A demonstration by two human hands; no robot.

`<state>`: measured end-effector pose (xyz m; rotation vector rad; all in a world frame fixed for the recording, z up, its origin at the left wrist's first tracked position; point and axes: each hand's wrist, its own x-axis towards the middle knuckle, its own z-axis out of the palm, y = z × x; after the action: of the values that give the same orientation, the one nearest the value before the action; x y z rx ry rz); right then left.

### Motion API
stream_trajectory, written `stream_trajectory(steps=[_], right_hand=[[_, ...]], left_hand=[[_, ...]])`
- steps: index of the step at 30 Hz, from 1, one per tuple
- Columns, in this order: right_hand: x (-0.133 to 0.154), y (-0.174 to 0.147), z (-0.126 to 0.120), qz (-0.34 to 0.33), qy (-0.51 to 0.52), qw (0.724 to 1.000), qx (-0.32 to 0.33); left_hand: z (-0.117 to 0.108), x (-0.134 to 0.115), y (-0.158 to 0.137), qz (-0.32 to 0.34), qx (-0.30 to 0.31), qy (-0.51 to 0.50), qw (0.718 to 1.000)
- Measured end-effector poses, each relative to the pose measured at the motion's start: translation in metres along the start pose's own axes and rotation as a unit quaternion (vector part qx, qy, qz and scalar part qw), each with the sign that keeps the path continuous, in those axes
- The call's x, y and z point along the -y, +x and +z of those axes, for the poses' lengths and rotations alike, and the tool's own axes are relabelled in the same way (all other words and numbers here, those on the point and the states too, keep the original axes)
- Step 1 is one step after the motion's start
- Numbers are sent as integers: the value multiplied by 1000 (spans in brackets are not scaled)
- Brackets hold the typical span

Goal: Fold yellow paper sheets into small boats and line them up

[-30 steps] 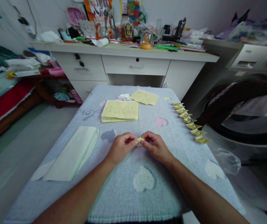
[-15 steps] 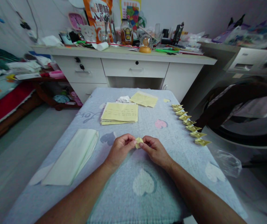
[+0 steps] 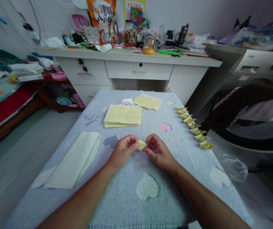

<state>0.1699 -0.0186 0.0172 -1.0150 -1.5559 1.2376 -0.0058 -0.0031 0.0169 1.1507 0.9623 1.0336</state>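
The left hand [image 3: 122, 152] still pinches the folded paper [image 3: 141, 145], while the right hand [image 3: 161, 153] has loosened, half-curled just beside it.

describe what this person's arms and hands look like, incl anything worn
The left forearm and right forearm are bare and slim toward the wrists, with no sleeve, watch or bracelet in view. The left grip and right grip are ungloved human hands; no ring shows, though some fingers are partly hidden.

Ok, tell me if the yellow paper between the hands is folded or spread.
Folded: the yellow paper is a small, angular piece pinched by the left hand, much smaller than the stacked sheets.
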Motion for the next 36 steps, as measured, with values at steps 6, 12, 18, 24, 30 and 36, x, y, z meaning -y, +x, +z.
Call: stream_trajectory(steps=[6,12,18,24,30,36], right_hand=[[-1,2,-1,-26,-40,998,-50],[-6,2,-1,-2,-46,998,-47],[-6,3,-2,19,-6,1000,-23],[-1,3,-2,22,2,999,-28],[-1,3,-3,29,22,999,-26],[0,1,-1,36,30,999,-15]], left_hand=[[2,-1,0,2,0,26,1000],[0,5,1,42,1,101,994],[-3,10,1,63,-3,138,988],[-1,5,-2,73,-1,162,984],[1,6,-3,73,4,152,986],[0,10,-1,47,20,99,994]])
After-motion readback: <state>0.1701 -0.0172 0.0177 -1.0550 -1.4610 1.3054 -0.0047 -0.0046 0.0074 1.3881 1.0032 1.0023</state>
